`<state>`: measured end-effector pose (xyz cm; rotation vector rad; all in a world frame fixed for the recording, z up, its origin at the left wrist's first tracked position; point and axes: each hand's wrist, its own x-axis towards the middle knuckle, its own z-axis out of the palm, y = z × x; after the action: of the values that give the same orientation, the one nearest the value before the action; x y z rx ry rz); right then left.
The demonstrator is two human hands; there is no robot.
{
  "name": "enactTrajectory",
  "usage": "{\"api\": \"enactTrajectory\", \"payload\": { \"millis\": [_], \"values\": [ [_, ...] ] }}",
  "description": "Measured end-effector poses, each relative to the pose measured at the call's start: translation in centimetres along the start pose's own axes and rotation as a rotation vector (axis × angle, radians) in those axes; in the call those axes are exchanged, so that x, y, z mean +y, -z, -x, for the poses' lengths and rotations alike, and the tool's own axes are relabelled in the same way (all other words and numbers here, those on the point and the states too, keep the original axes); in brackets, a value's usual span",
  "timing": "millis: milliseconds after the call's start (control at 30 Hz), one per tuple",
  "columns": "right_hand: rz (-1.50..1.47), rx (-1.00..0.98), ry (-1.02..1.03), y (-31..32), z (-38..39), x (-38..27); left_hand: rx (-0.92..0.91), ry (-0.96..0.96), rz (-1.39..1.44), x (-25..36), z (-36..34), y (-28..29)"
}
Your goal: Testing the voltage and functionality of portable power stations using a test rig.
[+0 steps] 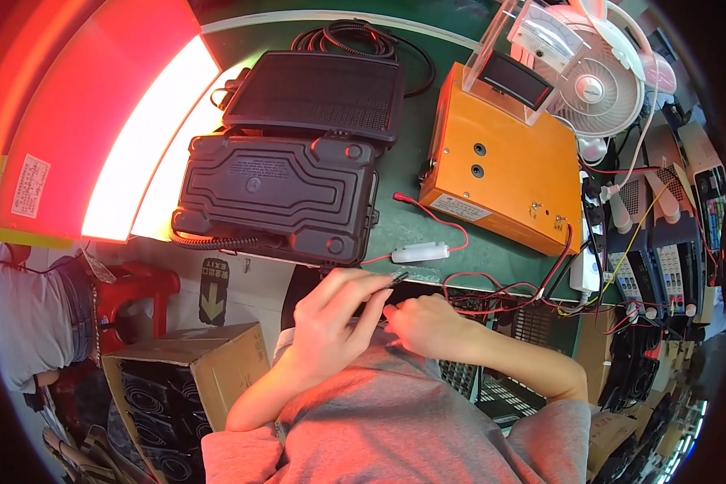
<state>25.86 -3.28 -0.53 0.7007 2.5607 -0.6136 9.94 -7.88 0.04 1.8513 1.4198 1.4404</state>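
Note:
Over the bench's front edge, my left hand [340, 313] pinches a small black piece [398, 279] between thumb and fingertips; its exact kind is too small to tell. Close beside it, my right hand [429, 326] is closed, its fingertips almost meeting the left ones. Whatever it grips is hidden. Just beyond my hands, a small white tubular part [420, 252] lies on the bench with red wire at both ends. That wire leads to a red clip [401, 197]. A black hard case [276, 194] lies flat beyond my left hand.
Behind the case sits a black perforated panel [319, 93] with coiled black cable [351, 36]. An orange instrument box [504, 157] and a white fan [590, 89] stand at right. A glowing light panel [149, 121] is at left. A cardboard box [232, 355] holds black coils.

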Motion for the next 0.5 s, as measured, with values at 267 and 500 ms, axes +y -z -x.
{"api": "enactTrajectory", "payload": {
  "millis": [267,500],
  "values": [
    [-0.978,0.422,0.165,4.8,5.3,-0.2,0.000,0.464,0.481,-0.4,1.4,1.3],
    [-0.853,0.636,-0.009,4.7,4.8,-0.2,-0.117,0.460,0.621,0.1,1.4,1.1]
  ]
}}
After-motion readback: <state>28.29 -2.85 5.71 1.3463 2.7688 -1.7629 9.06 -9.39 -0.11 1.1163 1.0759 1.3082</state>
